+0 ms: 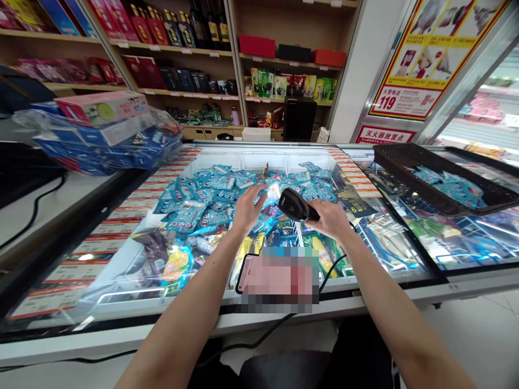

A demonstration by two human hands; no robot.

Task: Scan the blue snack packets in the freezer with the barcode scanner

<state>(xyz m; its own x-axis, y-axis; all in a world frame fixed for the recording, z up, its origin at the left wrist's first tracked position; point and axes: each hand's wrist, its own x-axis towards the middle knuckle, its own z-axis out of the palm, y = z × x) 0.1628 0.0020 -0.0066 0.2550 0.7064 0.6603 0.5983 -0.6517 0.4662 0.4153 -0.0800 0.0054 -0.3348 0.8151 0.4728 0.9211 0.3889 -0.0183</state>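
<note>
My right hand (pixel 330 218) is wrapped round the handle of a black barcode scanner (pixel 295 205), its head turned toward my left hand. A cable runs down from the scanner. My left hand (pixel 248 209) pinches the edge of a small blue-and-white packet (pixel 273 193) between thumb and fingers, just left of the scanner head. Many similar blue packets (pixel 221 183) lie in a loose heap on the glass top of the freezer (pixel 117 259). A phone (pixel 263 281), mostly pixelated, rests on the glass near the front edge, below my hands.
On the right, a dark brown basket (pixel 421 192) holds several blue packets. Plastic-wrapped boxes (pixel 109 132) are stacked at the left. Behind the freezer stand shelves (pixel 186 48) of bottles and boxes. A black cable (pixel 259 343) hangs along the front edge.
</note>
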